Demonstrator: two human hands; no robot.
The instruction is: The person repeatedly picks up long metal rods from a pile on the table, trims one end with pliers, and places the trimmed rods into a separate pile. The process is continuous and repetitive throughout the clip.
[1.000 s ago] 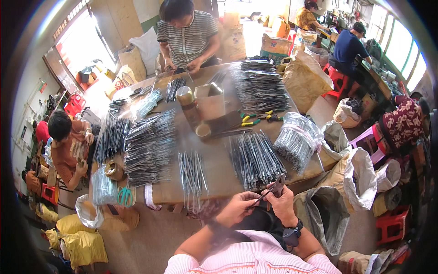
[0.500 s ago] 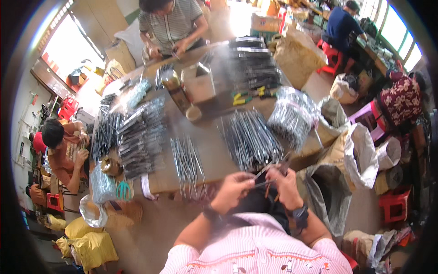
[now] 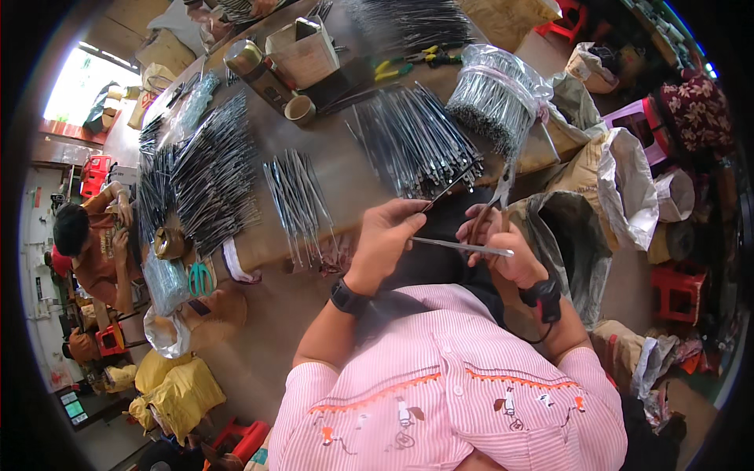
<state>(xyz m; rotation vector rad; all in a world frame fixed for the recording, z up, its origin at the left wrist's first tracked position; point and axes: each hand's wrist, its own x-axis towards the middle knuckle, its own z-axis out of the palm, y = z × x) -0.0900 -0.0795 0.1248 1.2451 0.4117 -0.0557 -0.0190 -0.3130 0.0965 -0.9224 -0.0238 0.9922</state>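
Observation:
My left hand (image 3: pixel 385 239) is closed, pinching thin strips between thumb and fingers. A dark strip (image 3: pixel 454 185) slants up and away from it toward the table. A pale, shiny strip (image 3: pixel 463 246) reaches across to the right, its end passing by my right hand (image 3: pixel 503 245). That hand is curled around the brown handles of scissors (image 3: pixel 504 188), whose blades point away from me. Just beyond both hands, a fanned pile of thin, dark, shiny strips (image 3: pixel 420 137) lies at the table's near edge. A smaller bunch of similar strips (image 3: pixel 297 196) is to its left.
A plastic-wrapped bundle (image 3: pixel 499 98) stands at the table's right corner, beside open sacks (image 3: pixel 565 251). Farther back are yellow-handled pliers (image 3: pixel 391 71), a white box (image 3: pixel 305 51) and a roll of tape (image 3: pixel 300 109). Teal scissors (image 3: pixel 200 279) hang at the left edge; a co-worker (image 3: pixel 98 243) sits there.
The view has tipped downward. My hands, close together over the strips before, are now farther apart, and a pale strip shows stretched between them. The scissors stay in my right hand.

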